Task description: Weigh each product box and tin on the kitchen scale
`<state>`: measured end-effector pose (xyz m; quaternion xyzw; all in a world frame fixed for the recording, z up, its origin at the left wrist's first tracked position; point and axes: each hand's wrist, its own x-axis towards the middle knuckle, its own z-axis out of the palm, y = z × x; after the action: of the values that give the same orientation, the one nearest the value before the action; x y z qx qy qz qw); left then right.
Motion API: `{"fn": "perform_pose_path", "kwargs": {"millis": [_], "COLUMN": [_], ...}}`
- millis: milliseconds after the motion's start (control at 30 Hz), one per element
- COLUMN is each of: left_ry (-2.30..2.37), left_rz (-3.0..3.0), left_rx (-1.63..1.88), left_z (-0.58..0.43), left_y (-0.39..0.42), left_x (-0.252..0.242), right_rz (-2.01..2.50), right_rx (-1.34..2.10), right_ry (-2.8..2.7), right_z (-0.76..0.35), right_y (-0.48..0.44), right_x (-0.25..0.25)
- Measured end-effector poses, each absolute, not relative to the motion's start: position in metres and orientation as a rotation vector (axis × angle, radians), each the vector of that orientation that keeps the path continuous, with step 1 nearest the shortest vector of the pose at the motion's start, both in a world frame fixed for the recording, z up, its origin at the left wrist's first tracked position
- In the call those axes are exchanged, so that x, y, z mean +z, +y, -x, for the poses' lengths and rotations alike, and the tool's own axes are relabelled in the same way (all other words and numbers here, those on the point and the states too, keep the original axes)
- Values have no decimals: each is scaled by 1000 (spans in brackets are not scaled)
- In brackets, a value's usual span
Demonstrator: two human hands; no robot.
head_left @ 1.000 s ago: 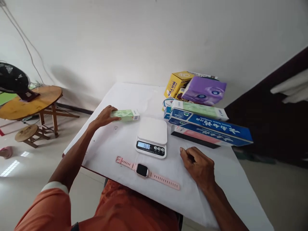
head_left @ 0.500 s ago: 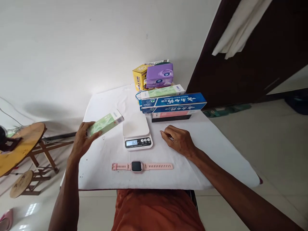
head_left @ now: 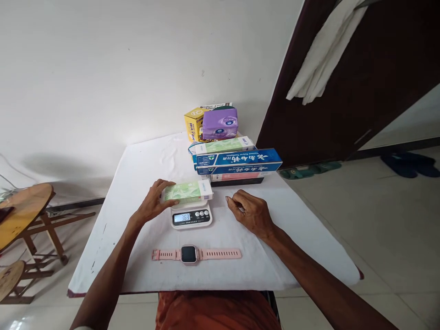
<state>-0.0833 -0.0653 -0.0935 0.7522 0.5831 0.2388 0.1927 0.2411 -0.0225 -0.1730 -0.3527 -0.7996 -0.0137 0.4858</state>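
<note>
My left hand grips the left end of a green and white box between thumb and fingers, over the platform of a white kitchen scale. Whether the box touches the platform cannot be seen. The scale's lit display shows digits like 363. To the right of the scale my right hand rests on the white cloth with curled fingers, and nothing shows in it. A pink-strapped smartwatch lies flat in front of the scale, its strap stretched out sideways.
Behind the scale are stacked blue toothpaste boxes, another green box, a purple pack and a yellow box. White cloth covers the table. A wooden table stands at the left.
My left hand has carried the green and white box rightward, from beside the scale to over its platform. My right hand keeps its curled pose. The camera view has shifted slightly.
</note>
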Motion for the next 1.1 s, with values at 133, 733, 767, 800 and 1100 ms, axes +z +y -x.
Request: {"fn": "perform_pose_path", "kwargs": {"millis": [133,733,767,800,1100], "left_ry": [1670,1965,1956,1947,1715], "left_rz": [-2080,-1885,-1945,-2021,-2485], "left_rx": [799,1259,1206,1132,480], "left_z": [91,104,100,96,61], "left_y": [-73,-92,-92,-92,-62], "left_x": [-99,-114,-110,-106,-86], "right_rz": [855,881,885,889,894], "right_rx": [-9,30,35,36,5], "right_ry": [-1959,-2138,-2139,-2140,-2133], "right_z": [-241,-241,-240,-240,-239], "right_y": [-23,-22,-21,-21,-21], "right_x": [-174,-184,-184,-184,-182]}}
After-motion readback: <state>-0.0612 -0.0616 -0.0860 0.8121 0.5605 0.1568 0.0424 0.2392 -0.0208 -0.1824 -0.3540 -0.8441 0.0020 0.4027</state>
